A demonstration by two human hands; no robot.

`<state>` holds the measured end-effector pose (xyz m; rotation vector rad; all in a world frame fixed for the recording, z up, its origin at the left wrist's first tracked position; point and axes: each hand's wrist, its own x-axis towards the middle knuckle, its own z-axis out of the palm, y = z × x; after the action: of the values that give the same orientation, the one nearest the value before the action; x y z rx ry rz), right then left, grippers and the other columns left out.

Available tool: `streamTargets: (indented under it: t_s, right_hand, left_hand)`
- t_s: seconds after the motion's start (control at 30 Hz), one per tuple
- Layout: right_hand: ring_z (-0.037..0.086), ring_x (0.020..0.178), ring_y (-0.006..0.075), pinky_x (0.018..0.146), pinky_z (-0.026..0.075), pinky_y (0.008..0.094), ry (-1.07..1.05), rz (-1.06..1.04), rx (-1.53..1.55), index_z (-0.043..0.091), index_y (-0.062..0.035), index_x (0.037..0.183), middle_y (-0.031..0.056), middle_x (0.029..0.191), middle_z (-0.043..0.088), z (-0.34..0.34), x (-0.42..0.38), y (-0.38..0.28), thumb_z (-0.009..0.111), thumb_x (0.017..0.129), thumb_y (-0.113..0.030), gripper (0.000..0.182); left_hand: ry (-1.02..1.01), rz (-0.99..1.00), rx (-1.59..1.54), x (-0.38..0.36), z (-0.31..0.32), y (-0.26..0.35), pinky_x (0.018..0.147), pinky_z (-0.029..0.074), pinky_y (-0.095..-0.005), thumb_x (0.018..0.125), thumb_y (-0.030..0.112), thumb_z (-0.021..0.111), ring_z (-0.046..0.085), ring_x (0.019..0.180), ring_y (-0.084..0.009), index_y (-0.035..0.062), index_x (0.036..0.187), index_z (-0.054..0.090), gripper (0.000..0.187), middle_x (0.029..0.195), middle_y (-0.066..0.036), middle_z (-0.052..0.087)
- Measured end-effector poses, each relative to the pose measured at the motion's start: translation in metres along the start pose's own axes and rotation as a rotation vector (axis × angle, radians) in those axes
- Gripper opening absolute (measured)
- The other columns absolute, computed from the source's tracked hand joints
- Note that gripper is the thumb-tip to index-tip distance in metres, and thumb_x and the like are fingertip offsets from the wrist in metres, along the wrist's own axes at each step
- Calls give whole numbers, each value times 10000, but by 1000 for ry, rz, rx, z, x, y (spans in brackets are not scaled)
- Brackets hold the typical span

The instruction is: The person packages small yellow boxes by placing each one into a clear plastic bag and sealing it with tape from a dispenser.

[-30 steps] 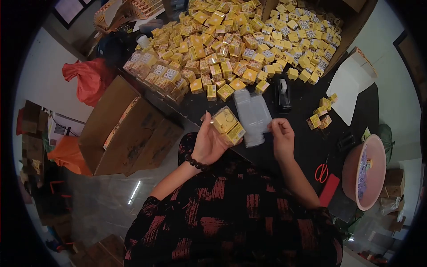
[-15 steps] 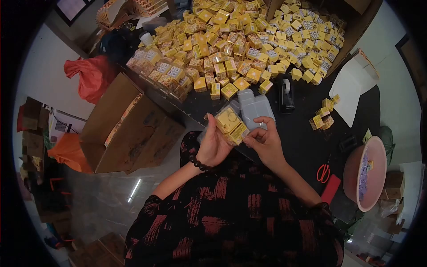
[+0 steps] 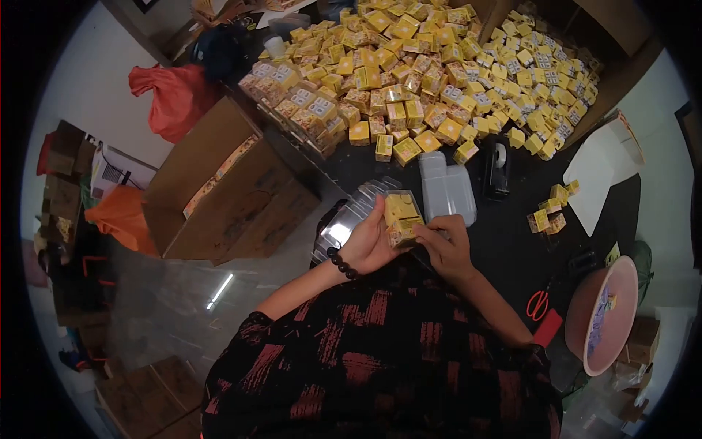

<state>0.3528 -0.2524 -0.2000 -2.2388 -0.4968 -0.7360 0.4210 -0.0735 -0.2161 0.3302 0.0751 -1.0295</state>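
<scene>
My left hand [image 3: 368,243], with a dark bead bracelet at the wrist, grips a clear plastic pack of small yellow boxes [image 3: 400,209] from its left side. My right hand [image 3: 450,249] has its fingers bent and closed on the lower right corner of the same pack. Just left of the left hand lies a stack of clear plastic trays [image 3: 356,212]. Beyond the right hand, more clear plastic trays [image 3: 453,192] rest on the black table [image 3: 504,234].
A big heap of yellow boxes [image 3: 409,80] covers the far table, with filled packs [image 3: 296,95] stacked at its left. A tape dispenser [image 3: 498,172], red-handled scissors [image 3: 537,306] and a pink basin [image 3: 601,314] are on the right. An open carton [image 3: 256,212] stands left.
The view has shifted, so the surroundings sit further right. The pack is turned more upright in my left hand, and the stack of clear trays beside it shows more fully.
</scene>
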Motion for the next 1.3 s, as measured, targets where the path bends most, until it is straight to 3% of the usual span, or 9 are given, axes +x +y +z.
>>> streamTargets:
  t_s: [0.1, 0.17, 0.3, 0.47, 0.57, 0.7, 0.77, 0.97, 1.3]
  right_hand:
    - [520, 875, 226, 755, 445, 322, 3, 11, -114, 653, -115, 1147, 48, 979, 559, 8, 1, 0, 752, 707, -45, 457]
    - [515, 897, 238, 780, 437, 331, 12, 67, -88, 627, -103, 1186, 64, 1007, 555, 16, -3, 2, 742, 724, -48, 479]
    - [506, 932, 266, 819, 429, 349, 27, 199, -36, 566, -71, 1255, 104, 1058, 543, 19, -5, -3, 697, 784, -54, 490]
    - [517, 961, 284, 825, 441, 356, -92, 242, -47, 588, -49, 1190, 126, 1083, 533, 18, -3, -1, 663, 817, -60, 381]
    - [520, 1025, 309, 841, 449, 362, -282, 324, 96, 588, -34, 1162, 145, 1118, 528, 21, -17, 2, 648, 833, -71, 336]
    - [501, 1113, 368, 913, 440, 385, -450, 543, 339, 561, -5, 1181, 188, 1195, 507, 35, -42, 4, 649, 846, -128, 368]
    - [490, 1130, 384, 945, 425, 393, -454, 500, 244, 549, 9, 1190, 210, 1235, 484, 43, -49, 10, 655, 841, -146, 396]
    - [432, 1247, 388, 1031, 374, 403, -511, 440, 124, 509, 48, 1245, 256, 1366, 403, 47, -43, 4, 659, 850, -186, 483]
    - [508, 1159, 358, 954, 437, 383, -253, 506, 184, 530, 49, 1191, 236, 1257, 484, 14, -37, 0, 626, 863, -127, 385]
  left_hand:
    - [-2, 25, 7, -5, 13, 14, 924, 475, -403, 968, 546, 308, 552, 1119, -230, 101, 1338, 417, 589, 1244, -102, 544]
    - [223, 307, 412, -5, 34, 39, 949, 456, -378, 994, 405, 413, 546, 1122, -225, 75, 1376, 381, 506, 1247, -97, 539]
    - [624, 1304, 1823, 0, 57, 140, 901, 444, -381, 857, 249, 676, 543, 1038, -305, 30, 1320, 453, 559, 1115, -142, 554]
    - [872, 1420, 2580, 30, 42, 233, 790, 441, -402, 811, 230, 701, 533, 940, -349, 42, 1220, 517, 487, 1046, -170, 569]
    - [644, 1591, 2589, 19, 47, 197, 763, 449, -420, 815, 241, 689, 539, 917, -339, 37, 1090, 579, 360, 1019, -157, 581]
    - [761, 419, 2237, -25, -2, 104, 746, 456, -438, 805, 257, 706, 550, 897, -341, 10, 880, 631, 269, 928, -164, 582]
    - [676, 300, 2169, -47, -68, 71, 756, 457, -409, 765, 279, 756, 562, 893, -324, -3, 909, 616, 347, 870, -155, 586]
    - [694, 447, 1351, -21, -95, 20, 652, 473, -235, 854, 76, 680, 591, 760, -97, 2, 1005, 557, 208, 813, -29, 625]
    - [668, 701, 1346, 37, -85, -15, 753, 428, -215, 934, 69, 560, 530, 838, -92, 9, 1117, 530, 195, 941, -39, 580]
